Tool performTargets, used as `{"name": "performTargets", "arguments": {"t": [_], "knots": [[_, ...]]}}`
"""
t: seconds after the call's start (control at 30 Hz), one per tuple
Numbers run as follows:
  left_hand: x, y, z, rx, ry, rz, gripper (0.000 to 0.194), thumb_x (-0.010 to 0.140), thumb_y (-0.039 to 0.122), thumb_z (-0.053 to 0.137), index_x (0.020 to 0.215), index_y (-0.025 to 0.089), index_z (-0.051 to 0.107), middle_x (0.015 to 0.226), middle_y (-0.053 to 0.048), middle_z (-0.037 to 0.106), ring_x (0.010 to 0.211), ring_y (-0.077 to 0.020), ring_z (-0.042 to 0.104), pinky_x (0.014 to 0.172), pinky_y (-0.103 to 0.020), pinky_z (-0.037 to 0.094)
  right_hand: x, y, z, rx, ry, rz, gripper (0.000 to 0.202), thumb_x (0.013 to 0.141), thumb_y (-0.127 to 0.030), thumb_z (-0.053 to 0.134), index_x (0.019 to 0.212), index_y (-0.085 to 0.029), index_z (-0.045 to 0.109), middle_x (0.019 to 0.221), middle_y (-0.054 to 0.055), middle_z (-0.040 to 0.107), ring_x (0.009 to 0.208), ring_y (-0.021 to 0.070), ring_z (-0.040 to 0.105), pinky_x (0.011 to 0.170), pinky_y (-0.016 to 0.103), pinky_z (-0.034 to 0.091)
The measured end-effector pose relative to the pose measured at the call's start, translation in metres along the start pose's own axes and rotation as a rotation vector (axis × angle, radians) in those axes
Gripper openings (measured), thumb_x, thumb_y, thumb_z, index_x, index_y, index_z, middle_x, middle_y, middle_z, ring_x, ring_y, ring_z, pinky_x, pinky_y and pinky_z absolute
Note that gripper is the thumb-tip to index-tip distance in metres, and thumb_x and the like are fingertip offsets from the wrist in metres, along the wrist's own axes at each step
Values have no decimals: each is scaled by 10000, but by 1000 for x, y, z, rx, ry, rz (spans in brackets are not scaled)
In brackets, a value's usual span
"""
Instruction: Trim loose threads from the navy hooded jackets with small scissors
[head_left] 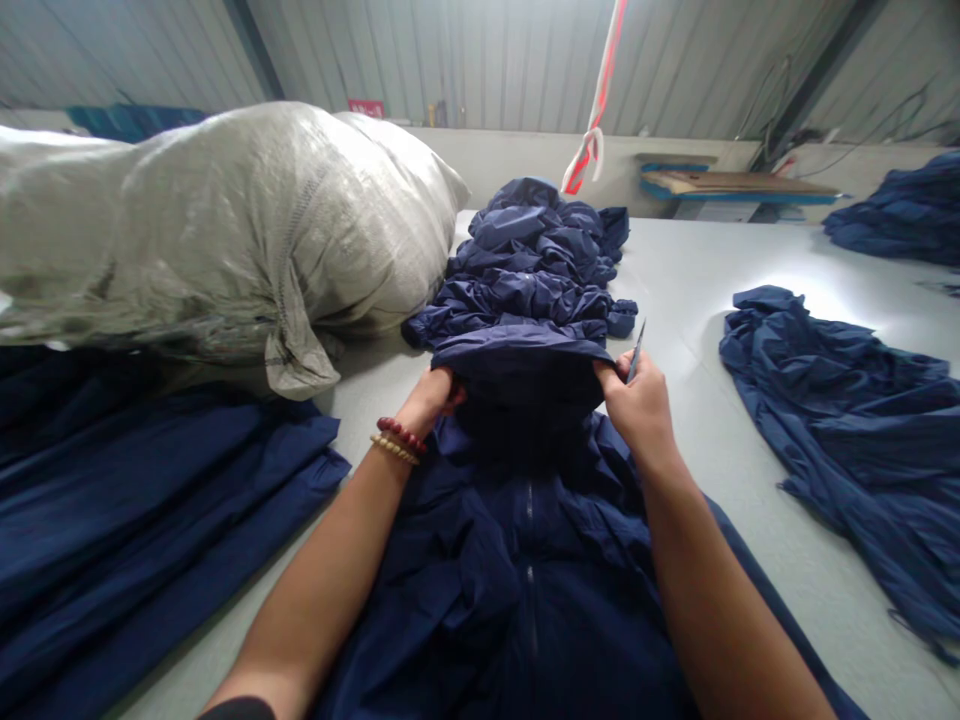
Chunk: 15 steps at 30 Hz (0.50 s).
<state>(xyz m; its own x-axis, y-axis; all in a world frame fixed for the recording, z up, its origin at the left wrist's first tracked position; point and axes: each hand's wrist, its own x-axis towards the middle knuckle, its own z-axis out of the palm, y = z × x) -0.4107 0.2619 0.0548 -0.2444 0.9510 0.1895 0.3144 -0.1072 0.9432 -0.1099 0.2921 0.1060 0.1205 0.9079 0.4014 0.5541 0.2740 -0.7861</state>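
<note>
A navy garment point(540, 600) with a front zipper lies spread before me, its upper part raised between my hands. My left hand point(435, 393), with red and beige bead bracelets at the wrist, grips the left end of the raised fabric edge. The right end is pinched in my right hand point(636, 398), which also holds a small pointed metal tool point(637, 350), its tip up. Just beyond the raised edge sits a heap of crumpled navy garments point(532, 250).
A large pale woven sack point(300, 220) bulges at the left, behind folded navy fabric point(150, 510). Another navy garment point(847, 410) lies on the pale table point(675, 290) at right, with a navy pile point(907, 210) farther back. A red-and-white strip point(596, 110) hangs above.
</note>
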Motion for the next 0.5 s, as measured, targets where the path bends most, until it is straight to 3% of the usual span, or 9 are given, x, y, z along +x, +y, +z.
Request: {"name": "performTargets", "arguments": {"t": [0.1,0.2,0.27,0.33,0.43,0.5], "knots": [[-3,4,23,-201,-32,1,425,1002,497,411,1157,184,652,1134,-174,778,1011,-279,768,848,-480,644,5,9,1,94,-52,24,407,846,-443,705,712,-267,364,621,-66,408,594,135,369,577,307,310],[-5,6,38,-225,-47,57,489,945,319,486,1422,220,527,1524,-153,609,1366,-254,634,1073,-473,576,8,15,6,284,-109,107,465,802,-481,750,704,-270,347,598,-77,405,554,121,377,526,284,327],[-9,4,43,-123,-71,73,535,850,238,598,1385,227,583,1497,-142,631,1412,-280,593,1142,-479,522,8,17,9,417,-158,212,500,764,-506,792,718,-276,351,564,-88,411,500,116,395,480,272,356],[-13,2,45,-51,-80,76,412,790,210,679,1202,214,697,1340,-151,719,1369,-332,612,1183,-493,468,7,18,11,523,-194,316,532,729,-526,841,758,-278,371,557,-90,457,472,122,456,455,266,418],[-18,3,42,85,6,92,191,875,325,689,1014,205,741,1139,-147,772,1189,-338,691,1121,-469,487,7,20,11,635,-197,406,602,676,-528,908,840,-281,383,620,-77,549,539,158,610,474,275,537],[-18,4,37,203,81,64,287,953,462,634,934,198,746,1000,-120,786,1015,-296,733,995,-421,545,8,23,11,673,-185,415,627,661,-506,922,874,-283,376,675,-72,579,603,177,677,492,283,587]]}}
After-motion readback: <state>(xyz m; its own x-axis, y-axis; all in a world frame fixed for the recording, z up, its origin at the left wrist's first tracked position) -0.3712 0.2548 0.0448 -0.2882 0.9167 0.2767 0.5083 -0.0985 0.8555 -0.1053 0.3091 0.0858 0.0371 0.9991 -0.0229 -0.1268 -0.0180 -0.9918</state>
